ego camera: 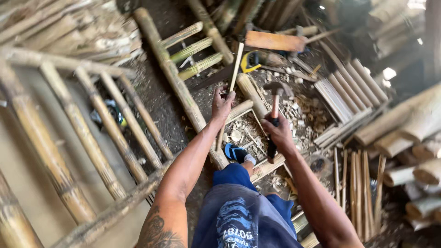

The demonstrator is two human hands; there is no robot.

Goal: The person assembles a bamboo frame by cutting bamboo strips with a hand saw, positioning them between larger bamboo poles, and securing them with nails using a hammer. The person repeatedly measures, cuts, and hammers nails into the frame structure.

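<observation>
Bamboo everywhere. Left hand [222, 104] closed around a thin bamboo slat [234, 73], holding it nearly upright, its lower end down among the chips by the foot. Right hand [279, 134] gripping the dark handle of a hammer [274, 106], metal head raised, just right of the slat and level with the left hand's fingers. Both forearms stretched forward from the bottom edge, a tattoo on the left one. Below the hands, a knee in blue shorts and a foot in a blue sandal [235, 152] planted on a pale bamboo strip. Under and around the foot, a litter of wood chips [301, 115] and shavings on dark earth. Just beside the left hand, a long bamboo ladder frame [177, 78] running up and away, three greenish rungs crossing near its top. Further left, a larger bamboo rack [82, 133] with thick mottled poles slanting across the view. Beyond the hammer, a yellow-handled saw [250, 61] lying on the ground, and past it a flat orange-brown board [274, 41]. To the right, flat slats [349, 89] laid side by side, thin sticks [360, 188] standing close together, and a stack of cut bamboo poles [409, 133] at the edge.
</observation>
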